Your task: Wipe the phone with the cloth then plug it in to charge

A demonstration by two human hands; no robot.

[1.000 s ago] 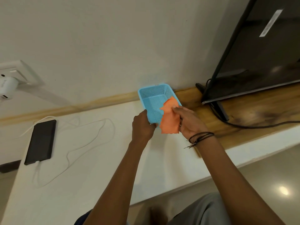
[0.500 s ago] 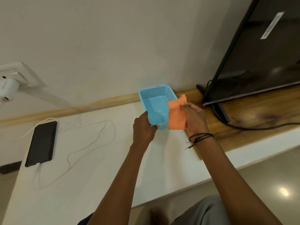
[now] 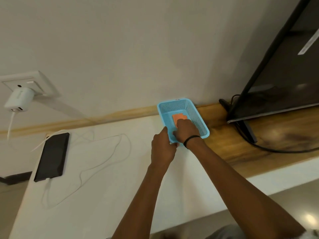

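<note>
The black phone lies face up at the left of the white counter, with a white cable plugged into its near end. The cable loops over the counter and runs up to a white charger in the wall socket. An orange cloth lies folded inside the blue mesh basket by the wall. My right hand is down in the basket, pressing on the cloth. My left hand grips the basket's near left corner.
A large black TV stands on the wooden part of the counter at the right, with a black cable trailing from its foot. The counter's front edge runs close to my body. Floor tiles show below it.
My right hand has lowered the orange cloth from the basket's rim down into the basket. My left hand has kept hold of the basket.
</note>
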